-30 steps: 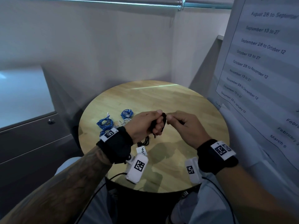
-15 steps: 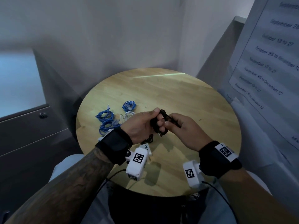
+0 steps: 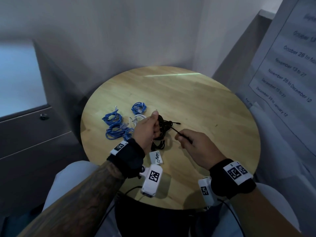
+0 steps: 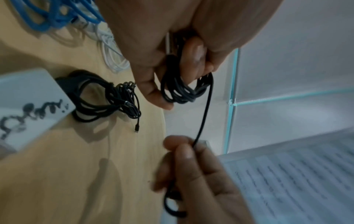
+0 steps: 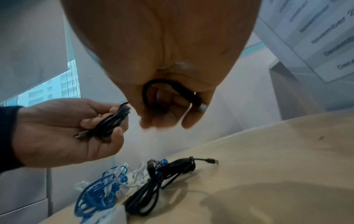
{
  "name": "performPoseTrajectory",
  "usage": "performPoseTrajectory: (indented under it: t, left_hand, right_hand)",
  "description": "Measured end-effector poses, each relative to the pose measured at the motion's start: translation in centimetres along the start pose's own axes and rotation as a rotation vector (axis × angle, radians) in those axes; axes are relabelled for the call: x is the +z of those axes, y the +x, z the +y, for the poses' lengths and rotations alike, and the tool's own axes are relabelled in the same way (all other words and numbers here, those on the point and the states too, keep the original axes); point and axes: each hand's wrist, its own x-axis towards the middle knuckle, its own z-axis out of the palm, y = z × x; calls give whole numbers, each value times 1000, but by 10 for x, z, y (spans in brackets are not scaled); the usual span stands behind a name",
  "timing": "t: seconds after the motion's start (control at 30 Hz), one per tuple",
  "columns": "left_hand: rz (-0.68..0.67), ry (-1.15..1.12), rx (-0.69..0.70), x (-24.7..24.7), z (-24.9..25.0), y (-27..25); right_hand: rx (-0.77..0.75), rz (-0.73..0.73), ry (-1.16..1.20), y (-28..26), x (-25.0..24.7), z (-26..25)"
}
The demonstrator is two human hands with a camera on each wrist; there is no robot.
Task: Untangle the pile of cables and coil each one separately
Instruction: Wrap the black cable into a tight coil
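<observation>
The left hand [image 3: 147, 127] grips a coiled black cable [image 3: 162, 124] above the desk [image 3: 196, 103]; the right hand [image 3: 196, 147] pinches its free tail. It looks light, limp and springy, best held across the loops. Blue cables [image 3: 116, 124] lie bundled near the desk's left edge. No containers show.

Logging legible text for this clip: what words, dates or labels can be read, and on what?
Wall sheet: "October 28 to"
"November 13 to 27"
"November 28 to December 12"
"December 13 to 27"
"December 28 to January 12"
Top lines: blurred.
White tag on table: dark scrawl, unreadable.
Wrist markers: patterns, no words.
</observation>
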Motion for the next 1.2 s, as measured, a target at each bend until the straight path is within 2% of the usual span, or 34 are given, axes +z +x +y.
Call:
performPoseTrajectory:
  t: [0.17, 0.23, 0.27, 0.37, 0.43, 0.5, 0.57, 0.63, 0.77, 0.97, 1.1, 1.2]
  left_hand:
    - [6, -88, -27, -5, 2, 5]
    - [-37, -68, -18, -7, 0, 6]
    - [-66, -55, -21, -7, 0, 5]
    - [-199, 8, -77, 2, -2, -4]
    - [-309, 78, -105, 10, -7, -13]
    - [-350, 115, -107, 15, -13, -18]
    - [-305, 69, -105, 16, -13, -17]
    - [-251, 1, -102, 13, -11, -14]
    - [-175, -125, -137, 14, -9, -12]
    - [-169, -287, -212, 15, -12, -11]
    - [-192, -329, -239, 14, -12, -11]
    - [-197, -327, -235, 14, -11, -11]
  right_hand:
    - [124, -200, -113, -5, -5, 1]
    - [157, -170, -183, -5, -7, 3]
    - [188, -87, -120, -3, -8, 5]
    - [352, 233, 381, 6, -18, 15]
    - [433, 347, 580, 10, -25, 18]
    - [481, 366, 705, 11, -29, 16]
    - [491, 352, 861, 11, -30, 14]
    - [455, 324, 921, 9, -29, 14]
    - [396, 293, 811, 8, -12, 6]
    - [317, 306, 435, 9, 10, 4]
    - [335, 289, 440, 10, 13, 2]
    - [315, 229, 358, 9, 16, 3]
